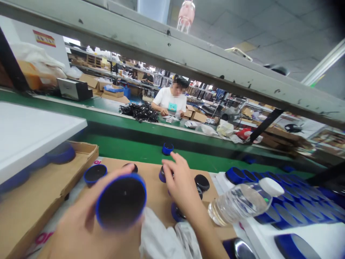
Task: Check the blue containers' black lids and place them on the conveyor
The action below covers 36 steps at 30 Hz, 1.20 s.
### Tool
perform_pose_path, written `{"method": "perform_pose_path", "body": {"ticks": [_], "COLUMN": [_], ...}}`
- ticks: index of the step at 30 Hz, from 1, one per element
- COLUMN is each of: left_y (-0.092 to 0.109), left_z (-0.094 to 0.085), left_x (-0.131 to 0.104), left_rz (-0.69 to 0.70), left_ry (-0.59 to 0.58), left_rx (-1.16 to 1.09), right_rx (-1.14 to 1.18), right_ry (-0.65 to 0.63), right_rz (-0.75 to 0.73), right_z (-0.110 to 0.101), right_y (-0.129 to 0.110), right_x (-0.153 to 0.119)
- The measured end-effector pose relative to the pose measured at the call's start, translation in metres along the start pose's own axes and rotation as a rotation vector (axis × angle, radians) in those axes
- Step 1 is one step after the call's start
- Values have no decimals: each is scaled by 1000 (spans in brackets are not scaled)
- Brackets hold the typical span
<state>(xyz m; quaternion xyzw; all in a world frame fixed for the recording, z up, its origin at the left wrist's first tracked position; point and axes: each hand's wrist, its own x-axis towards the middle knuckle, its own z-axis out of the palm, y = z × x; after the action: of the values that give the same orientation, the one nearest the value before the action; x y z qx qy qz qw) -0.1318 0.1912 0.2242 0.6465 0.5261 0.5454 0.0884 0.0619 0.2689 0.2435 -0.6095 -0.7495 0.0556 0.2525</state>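
My left hand [81, 223] is close to the camera and grips a round blue-rimmed part with a black face [121, 201]. My right hand [180, 183] reaches forward over a cardboard sheet [151, 172], fingers curled on a small blue-and-black round part [162, 174]. Several like parts lie about it: a black one [202, 182] to the right, a blue one [95, 173] to the left. Another blue part [167, 148] sits on the green conveyor belt [129, 145] just beyond.
A clear plastic water bottle [242, 201] lies on its side at right, over a white tray [309, 233] packed with blue parts. A cardboard tray [32, 194] and white board [29, 133] are at left. A person in a white shirt [170, 101] works across the belt.
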Motion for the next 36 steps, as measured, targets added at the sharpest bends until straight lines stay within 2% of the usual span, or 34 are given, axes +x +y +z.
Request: {"method": "perform_pose_path", "body": {"ticks": [1,3,4,5,7,10,12,14,18,21,23,26,31,36], "left_y": [5,15,19,22,24,19,14,7,-4,-6,-7,-9,-16,-20], "left_z": [-2,-4,-4,-4,-5,-7,-6,-3,10,15,16,14,12,18], "left_x": [18,54,71,87,114,137,144,147,146,144,142,142,146,148], "left_rz": [17,-208,-210,-212,-157,-87,-41,-3,39,78,94,89,106,129], "left_ry": [44,175,259,293,306,192,97,-8,-146,-233,-270,-237,-138,-112], "left_rx": [-11,-175,-258,-315,-370,-383,-376,-354,-322,-326,-327,-316,-332,-340], "right_rx": [-22,-57,-73,-89,-120,-161,-157,-123,-51,-49,-40,21,91,88], "right_ry": [-5,-49,-78,-115,-208,-323,-393,-445,-478,-587,-642,-671,-745,-723], "right_rz": [56,157,206,243,270,261,218,128,-71,-101,-92,-84,-67,-67], "right_z": [2,13,21,30,48,63,60,49,23,23,27,24,1,15], "right_y": [2,11,17,22,33,39,34,23,-5,-17,-18,-10,8,12], "right_x": [28,81,103,121,143,154,151,138,82,39,21,11,12,12]}}
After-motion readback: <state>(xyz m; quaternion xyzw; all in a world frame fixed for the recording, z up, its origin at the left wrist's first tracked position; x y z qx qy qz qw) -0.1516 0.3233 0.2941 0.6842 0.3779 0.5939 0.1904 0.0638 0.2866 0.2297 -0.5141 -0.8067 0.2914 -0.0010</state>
